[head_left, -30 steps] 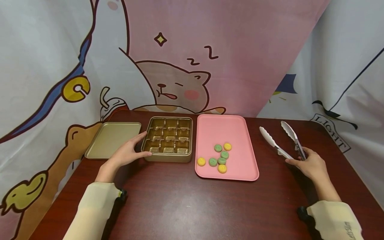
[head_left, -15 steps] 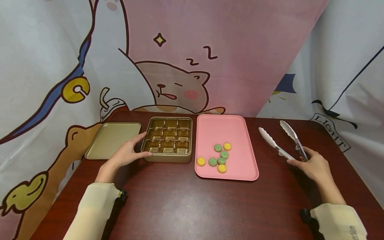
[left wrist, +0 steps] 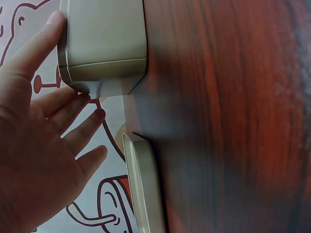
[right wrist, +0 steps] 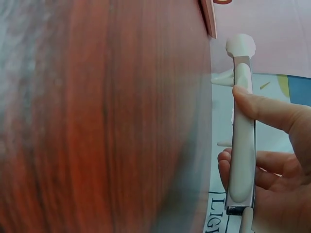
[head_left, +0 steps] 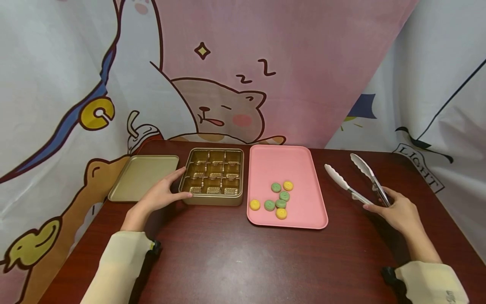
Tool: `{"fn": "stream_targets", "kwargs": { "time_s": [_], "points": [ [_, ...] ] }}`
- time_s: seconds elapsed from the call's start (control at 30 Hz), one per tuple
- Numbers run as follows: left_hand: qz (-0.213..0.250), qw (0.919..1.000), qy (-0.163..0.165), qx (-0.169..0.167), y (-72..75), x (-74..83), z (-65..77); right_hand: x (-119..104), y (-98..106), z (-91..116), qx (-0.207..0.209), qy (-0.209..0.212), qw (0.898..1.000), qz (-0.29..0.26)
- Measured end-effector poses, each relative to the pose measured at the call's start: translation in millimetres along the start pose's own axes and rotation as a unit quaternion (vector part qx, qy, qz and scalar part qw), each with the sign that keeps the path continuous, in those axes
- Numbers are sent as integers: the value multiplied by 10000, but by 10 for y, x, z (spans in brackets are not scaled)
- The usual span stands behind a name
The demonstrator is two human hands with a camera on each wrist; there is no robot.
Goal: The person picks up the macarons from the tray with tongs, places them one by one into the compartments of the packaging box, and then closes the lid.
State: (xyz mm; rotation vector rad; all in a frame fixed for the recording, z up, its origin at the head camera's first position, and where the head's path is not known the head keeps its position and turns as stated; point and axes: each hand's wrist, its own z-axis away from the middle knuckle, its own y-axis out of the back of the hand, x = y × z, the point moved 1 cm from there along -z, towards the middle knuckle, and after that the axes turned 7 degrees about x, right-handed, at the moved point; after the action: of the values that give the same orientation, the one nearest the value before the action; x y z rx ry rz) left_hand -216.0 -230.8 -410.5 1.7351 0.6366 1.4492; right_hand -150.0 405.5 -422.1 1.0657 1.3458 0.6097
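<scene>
In the head view my left hand (head_left: 162, 193) touches the near left corner of a gold square box (head_left: 212, 200) with a divided brown insert of several compartments. Its thumb lies at the front rim and its fingers (left wrist: 65, 104) extend along the left side, fairly straight. On the right, my right hand (head_left: 399, 211) grips a pair of tongs (head_left: 373, 183) with white tips spread apart, pointing away and left. The right wrist view shows the thumb pressing along the tongs' white-and-metal handle (right wrist: 243, 145), the other fingers curled behind it. Nothing is between the tips.
A pink tray (head_left: 281, 162) sits between the box and the tongs. Several green and yellow button-shaped pieces (head_left: 284, 196) lie on its nearer half. Left of the box lies a flat gold lid (head_left: 142, 175). A printed cloth hangs behind the dark wooden table (head_left: 235, 261).
The tongs' tips have shifted slightly left while my right hand and sleeve moved a little right and nearer. My left hand, the box and the pieces on the tray stay put.
</scene>
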Motion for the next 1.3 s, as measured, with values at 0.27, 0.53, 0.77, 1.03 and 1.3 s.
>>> {"fn": "stream_targets", "kwargs": {
  "time_s": [0.27,0.53,0.77,1.03,1.3],
  "points": [
    [-39,10000,-28,10,-3,-9,-5,-18,13,34,-70,15,9999,-86],
    [18,10000,-13,9,-15,-19,-2,-25,22,56,1,132,9998,-157],
    [52,10000,-25,13,-10,-14,-8,-85,50,83,12,223,9996,-161],
    [-20,10000,-34,34,-19,-19,0,-153,75,112,30,301,9995,-112],
    [26,10000,5,31,-16,-25,-9,-218,93,120,112,460,9988,-112]
  ]
}}
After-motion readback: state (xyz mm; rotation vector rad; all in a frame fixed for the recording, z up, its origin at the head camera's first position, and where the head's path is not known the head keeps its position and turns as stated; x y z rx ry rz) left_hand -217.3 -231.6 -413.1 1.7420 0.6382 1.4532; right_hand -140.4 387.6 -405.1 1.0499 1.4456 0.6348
